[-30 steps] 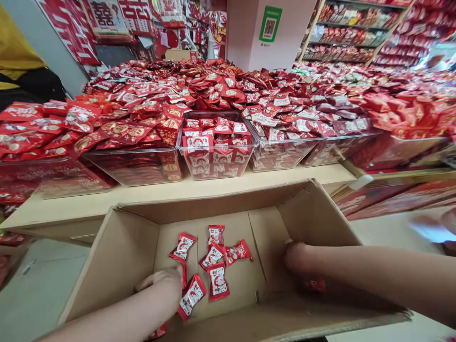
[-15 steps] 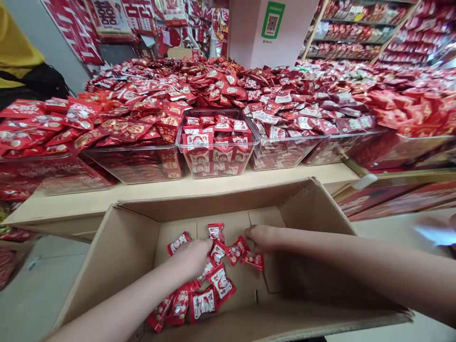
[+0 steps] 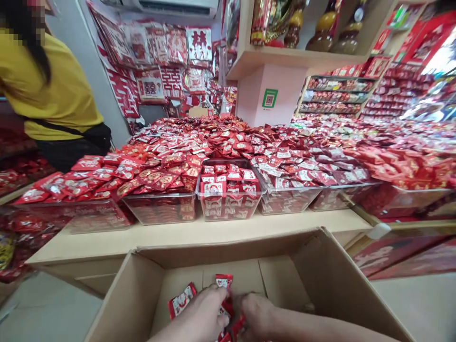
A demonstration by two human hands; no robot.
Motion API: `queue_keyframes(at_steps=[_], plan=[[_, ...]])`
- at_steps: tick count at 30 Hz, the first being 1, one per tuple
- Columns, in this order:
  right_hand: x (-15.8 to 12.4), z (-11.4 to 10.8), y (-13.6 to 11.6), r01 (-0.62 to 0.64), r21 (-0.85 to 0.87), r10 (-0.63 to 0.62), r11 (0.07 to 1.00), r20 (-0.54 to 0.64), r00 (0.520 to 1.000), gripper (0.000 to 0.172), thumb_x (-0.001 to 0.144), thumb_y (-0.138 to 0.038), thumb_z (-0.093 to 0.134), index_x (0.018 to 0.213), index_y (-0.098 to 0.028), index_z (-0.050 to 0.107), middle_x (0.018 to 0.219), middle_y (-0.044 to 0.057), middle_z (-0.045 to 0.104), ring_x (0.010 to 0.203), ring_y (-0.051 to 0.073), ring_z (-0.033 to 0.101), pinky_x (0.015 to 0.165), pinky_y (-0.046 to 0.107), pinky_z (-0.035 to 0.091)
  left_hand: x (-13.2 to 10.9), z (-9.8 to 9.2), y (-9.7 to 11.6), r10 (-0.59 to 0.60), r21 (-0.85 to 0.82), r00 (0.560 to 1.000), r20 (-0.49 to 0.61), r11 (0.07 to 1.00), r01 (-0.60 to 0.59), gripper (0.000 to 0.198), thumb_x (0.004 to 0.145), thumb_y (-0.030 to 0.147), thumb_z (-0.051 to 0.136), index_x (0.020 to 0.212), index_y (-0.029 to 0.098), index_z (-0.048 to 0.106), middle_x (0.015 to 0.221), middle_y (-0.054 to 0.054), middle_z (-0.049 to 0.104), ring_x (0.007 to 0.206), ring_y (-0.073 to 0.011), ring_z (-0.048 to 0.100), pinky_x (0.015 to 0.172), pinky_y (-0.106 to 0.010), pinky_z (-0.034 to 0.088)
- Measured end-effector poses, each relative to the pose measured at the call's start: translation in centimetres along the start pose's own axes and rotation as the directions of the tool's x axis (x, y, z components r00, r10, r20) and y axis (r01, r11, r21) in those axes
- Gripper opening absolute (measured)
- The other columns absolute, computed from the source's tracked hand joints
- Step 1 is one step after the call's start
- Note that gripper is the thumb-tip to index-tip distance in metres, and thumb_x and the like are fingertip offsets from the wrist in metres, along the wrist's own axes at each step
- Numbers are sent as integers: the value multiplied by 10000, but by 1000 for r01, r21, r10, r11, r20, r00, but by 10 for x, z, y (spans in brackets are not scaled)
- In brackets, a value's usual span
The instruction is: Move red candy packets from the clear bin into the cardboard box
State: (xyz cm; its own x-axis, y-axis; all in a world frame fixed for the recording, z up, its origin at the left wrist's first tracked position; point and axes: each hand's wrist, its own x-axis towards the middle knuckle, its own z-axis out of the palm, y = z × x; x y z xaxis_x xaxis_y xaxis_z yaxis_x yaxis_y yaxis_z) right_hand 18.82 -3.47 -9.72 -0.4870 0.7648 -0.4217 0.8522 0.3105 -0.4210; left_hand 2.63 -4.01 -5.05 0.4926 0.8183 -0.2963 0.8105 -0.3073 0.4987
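Observation:
Both of my hands are down inside a cardboard box (image 3: 231, 251), close together over small red-and-white candy packets. My left hand (image 3: 208, 304) has its fingers curled against the packets in the middle, partly covering them. My right hand (image 3: 254, 308) is closed at a red candy packet (image 3: 238, 327) beside it; motion blurs its fingers. One packet (image 3: 181, 300) lies to the left of my left hand, and another packet (image 3: 223, 281) is just beyond its fingertips. The near part of the box floor is out of frame.
A wooden ledge (image 3: 171, 240) runs behind the box. On it stand clear plastic bins, among them one with neatly stacked red-and-white packets (image 3: 230, 204) and others heaped high. A person in a yellow top (image 3: 60, 85) stands at the left. A shelf (image 3: 285, 59) with gourd-shaped ornaments overhangs.
My right hand has moved left towards my left hand, drawing packets together. The head view has tilted up, so the box sits lower and more of the shop and the person in yellow show.

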Motion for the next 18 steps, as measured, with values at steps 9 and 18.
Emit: queue_keyframes(at_steps=[9, 18], plan=[[-25, -90, -29, 165, 16, -161, 986, -140, 977, 395, 444, -400, 699, 761, -182, 612, 653, 18, 603, 548, 149, 514, 450, 219, 318, -3, -41, 31, 107, -386, 994, 21, 918, -90, 248, 781, 356, 412, 739, 185, 586, 673, -17, 640, 611, -165, 557, 532, -217, 381], [-47, -126, -29, 320, 830, -102, 457, -308, 946, 415, 513, -488, 694, 643, -137, 515, 520, -36, 494, 470, 72, 414, 473, 206, 338, -9, -59, 51, 50, -812, 994, -101, 573, -112, 423, 818, 503, 309, 778, 148, 536, 522, -7, 570, 461, -118, 537, 415, -184, 318]])
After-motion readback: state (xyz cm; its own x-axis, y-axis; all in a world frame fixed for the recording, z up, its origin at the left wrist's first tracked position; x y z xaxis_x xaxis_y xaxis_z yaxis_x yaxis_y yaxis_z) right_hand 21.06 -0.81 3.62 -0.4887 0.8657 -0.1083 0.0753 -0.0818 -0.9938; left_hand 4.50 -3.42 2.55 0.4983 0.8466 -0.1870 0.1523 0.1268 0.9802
